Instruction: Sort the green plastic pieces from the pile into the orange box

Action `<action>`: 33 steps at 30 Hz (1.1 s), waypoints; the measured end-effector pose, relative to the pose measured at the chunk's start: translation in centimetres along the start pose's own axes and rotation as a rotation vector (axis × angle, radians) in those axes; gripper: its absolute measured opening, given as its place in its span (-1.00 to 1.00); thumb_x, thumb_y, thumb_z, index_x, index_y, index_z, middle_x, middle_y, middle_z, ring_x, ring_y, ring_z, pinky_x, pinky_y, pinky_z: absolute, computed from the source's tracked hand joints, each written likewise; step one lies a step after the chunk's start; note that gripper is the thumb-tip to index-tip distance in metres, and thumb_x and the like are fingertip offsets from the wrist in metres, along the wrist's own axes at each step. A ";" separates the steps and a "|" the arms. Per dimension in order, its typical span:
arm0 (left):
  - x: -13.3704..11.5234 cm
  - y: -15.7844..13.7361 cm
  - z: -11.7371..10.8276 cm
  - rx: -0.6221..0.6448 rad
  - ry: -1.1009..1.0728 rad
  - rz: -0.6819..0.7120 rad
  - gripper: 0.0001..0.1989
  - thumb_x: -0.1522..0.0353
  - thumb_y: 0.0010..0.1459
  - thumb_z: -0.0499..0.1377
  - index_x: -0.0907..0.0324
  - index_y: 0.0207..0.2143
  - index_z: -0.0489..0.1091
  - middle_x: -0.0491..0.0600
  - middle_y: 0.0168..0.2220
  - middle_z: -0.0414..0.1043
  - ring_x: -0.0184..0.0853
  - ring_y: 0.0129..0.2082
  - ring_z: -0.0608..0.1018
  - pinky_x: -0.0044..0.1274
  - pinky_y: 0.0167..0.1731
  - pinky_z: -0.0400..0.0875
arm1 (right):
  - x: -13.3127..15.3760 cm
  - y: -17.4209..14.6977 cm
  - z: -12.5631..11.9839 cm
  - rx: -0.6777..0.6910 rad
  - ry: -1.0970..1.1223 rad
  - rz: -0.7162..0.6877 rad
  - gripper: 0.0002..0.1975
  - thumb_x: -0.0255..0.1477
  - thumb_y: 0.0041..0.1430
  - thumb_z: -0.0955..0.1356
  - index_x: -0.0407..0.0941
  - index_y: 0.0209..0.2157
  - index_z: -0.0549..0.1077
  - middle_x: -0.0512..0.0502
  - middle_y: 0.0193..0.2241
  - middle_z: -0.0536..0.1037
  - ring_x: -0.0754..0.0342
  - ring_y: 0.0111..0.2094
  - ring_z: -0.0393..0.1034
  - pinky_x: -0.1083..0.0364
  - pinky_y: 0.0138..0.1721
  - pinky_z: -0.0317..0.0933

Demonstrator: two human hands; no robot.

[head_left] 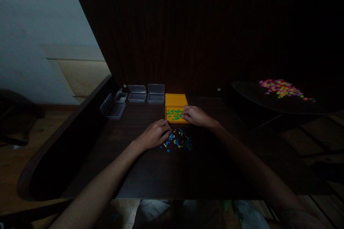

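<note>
A yellow box (176, 99) stands with its lid raised at the back, and small green building-brick pieces (174, 114) lie scattered inside it. My right hand (196, 116) reaches over the box's right side, its fingertips pinched together down among the green pieces. Whatever those fingertips hold is too small to make out. In front of the box lies a loose pile of small blue, cream and dark pieces (178, 141). At the pile's left edge, close to the box's front left corner, my left hand (156, 134) rests palm down, fingers bent and thumb apart from them.
Several clear plastic cases with raised lids stand at the back left, among them one case (156, 97) beside the yellow box. A dark raised side panel (67, 136) bounds the table on the left. Further right, a colourful heap (282, 88) lies on another dark surface.
</note>
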State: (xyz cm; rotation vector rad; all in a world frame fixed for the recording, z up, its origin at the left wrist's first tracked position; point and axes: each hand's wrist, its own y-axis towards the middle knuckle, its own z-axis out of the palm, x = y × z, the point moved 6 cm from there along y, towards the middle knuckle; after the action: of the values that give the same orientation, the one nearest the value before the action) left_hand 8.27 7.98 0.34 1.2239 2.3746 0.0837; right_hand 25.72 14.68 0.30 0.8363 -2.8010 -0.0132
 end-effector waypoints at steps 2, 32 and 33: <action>0.1 0.0 0.0 -0.002 -0.004 -0.005 -0.79 0.38 0.30 0.01 0.19 -0.21 0.45 0.02 -0.27 0.36 -0.31 -0.22 0.44 -0.49 -0.18 0.37 | 0.0 0.1 0.0 0.004 -0.006 0.007 -0.78 -0.40 0.25 0.29 -0.12 -0.28 0.59 -0.14 -0.29 0.50 0.06 -0.28 0.35 0.15 -0.31 0.12; -0.1 0.0 -0.1 0.012 0.005 -0.001 -0.77 0.37 0.31 -0.01 0.19 -0.20 0.44 0.02 -0.27 0.37 -0.30 -0.21 0.44 -0.47 -0.17 0.38 | -0.5 1.5 -0.1 0.061 0.191 0.007 -0.87 -0.57 -0.05 0.34 -0.19 -0.43 0.54 -0.05 -0.46 0.51 0.14 -0.43 0.32 0.20 -0.41 0.12; -0.1 0.0 -0.1 0.016 0.010 -0.001 -0.77 0.37 0.31 -0.01 0.20 -0.20 0.44 0.02 -0.27 0.37 -0.30 -0.22 0.44 -0.47 -0.18 0.38 | -0.5 1.5 -0.1 0.071 0.200 0.007 -0.88 -0.57 -0.05 0.35 -0.19 -0.43 0.54 -0.05 -0.46 0.51 0.14 -0.43 0.32 0.20 -0.40 0.12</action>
State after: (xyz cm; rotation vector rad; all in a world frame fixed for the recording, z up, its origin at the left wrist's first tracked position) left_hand 8.32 7.89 0.44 1.2330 2.3887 0.0703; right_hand 25.29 16.21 0.37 0.7960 -2.6301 0.1621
